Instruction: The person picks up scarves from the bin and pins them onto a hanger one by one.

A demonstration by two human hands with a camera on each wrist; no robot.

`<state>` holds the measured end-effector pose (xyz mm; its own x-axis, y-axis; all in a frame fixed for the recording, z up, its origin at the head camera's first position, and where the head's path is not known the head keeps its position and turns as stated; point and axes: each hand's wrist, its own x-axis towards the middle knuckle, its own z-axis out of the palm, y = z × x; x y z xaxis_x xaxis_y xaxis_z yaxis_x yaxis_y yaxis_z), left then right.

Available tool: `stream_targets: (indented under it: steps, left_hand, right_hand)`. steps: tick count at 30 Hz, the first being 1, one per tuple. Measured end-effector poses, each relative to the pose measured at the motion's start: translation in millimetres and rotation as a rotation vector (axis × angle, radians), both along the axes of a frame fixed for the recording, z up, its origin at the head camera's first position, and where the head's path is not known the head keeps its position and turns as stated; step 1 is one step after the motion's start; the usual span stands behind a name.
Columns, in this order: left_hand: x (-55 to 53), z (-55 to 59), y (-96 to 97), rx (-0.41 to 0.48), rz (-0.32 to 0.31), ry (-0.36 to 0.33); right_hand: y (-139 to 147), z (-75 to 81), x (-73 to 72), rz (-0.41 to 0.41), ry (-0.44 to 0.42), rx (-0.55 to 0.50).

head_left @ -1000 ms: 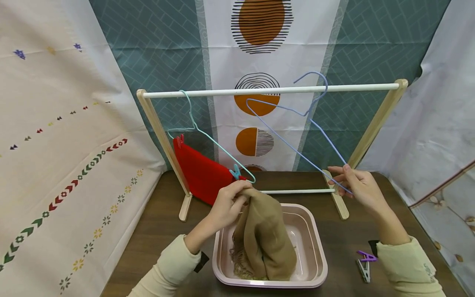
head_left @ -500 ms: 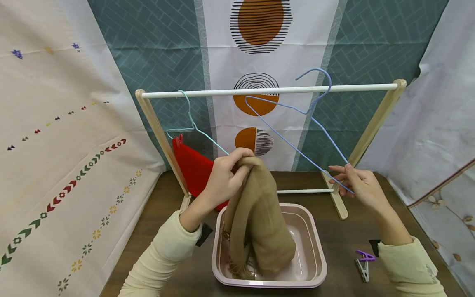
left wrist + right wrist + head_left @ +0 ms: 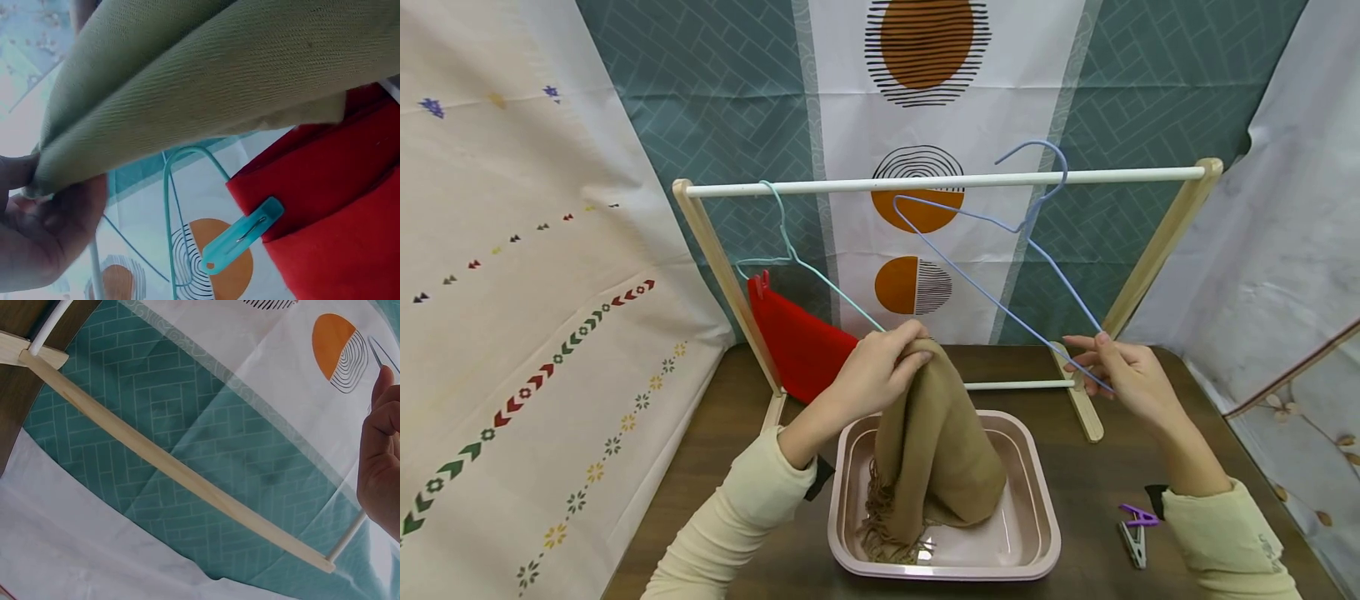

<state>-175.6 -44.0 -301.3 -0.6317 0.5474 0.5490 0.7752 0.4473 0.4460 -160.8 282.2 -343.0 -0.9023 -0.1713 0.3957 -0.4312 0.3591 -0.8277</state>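
Observation:
My left hand (image 3: 880, 367) pinches the top of a brown fringed scarf (image 3: 943, 450), which hangs down into a pink plastic basin (image 3: 1037, 517). In the left wrist view the scarf (image 3: 206, 94) stretches away from the thumb and fingers. My right hand (image 3: 1127, 375) holds the lower right corner of a blue-purple hanger (image 3: 992, 296) between thumb and fingers. The hanger carries no cloth, and its hook rises around the height of the rack's top bar; whether it rests on the bar is unclear. In the right wrist view the right hand (image 3: 381, 456) is partly cut off.
A wooden rack with a white top bar (image 3: 835, 187) stands behind the basin. From its left end hangs a mint hanger (image 3: 820, 275) with a red cloth (image 3: 797, 350), clipped by a teal clothespin (image 3: 244, 234). Purple (image 3: 1141, 517) and grey (image 3: 1133, 546) clothespins lie at right.
My left hand rose with the scarf, then came down slightly and moved right. The scarf's fringe swung over the basin. The right hand and the blue-purple hanger barely moved.

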Motion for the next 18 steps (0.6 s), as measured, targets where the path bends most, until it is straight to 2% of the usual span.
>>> stream_targets:
  steps: [4,6,8,11,14,16,18]
  left_hand:
    - [-5.0,-1.9,2.0,0.053,-0.044,-0.101]
    - [-7.7,-2.6,3.2,0.117,-0.046,-0.197]
    - [-10.0,-2.6,4.4,0.22,-0.038,-0.308]
    - [-12.7,-2.4,5.9,0.436,-0.053,-0.457]
    - [-12.4,-0.7,7.0,0.601,-0.113,-0.497]
    - [-10.3,0.5,7.5,0.627,-0.155,-0.485]
    - [-7.8,0.4,7.4,0.609,-0.201,-0.483]
  right_hand:
    - [-0.5,-0.2,1.1,-0.002,-0.003,0.023]
    - [-1.1,-0.2,2.3,-0.008,-0.013,0.03]
    - [-1.3,-0.5,3.3,-0.017,-0.021,0.034]
    - [-1.7,-1.1,4.5,-0.034,-0.027,0.04]
    - [-1.8,-2.0,5.0,-0.033,-0.013,0.063]
    - [-1.8,-2.7,5.4,-0.027,-0.004,0.074]
    - [-2.1,-3.3,5.9,-0.022,-0.002,0.08]
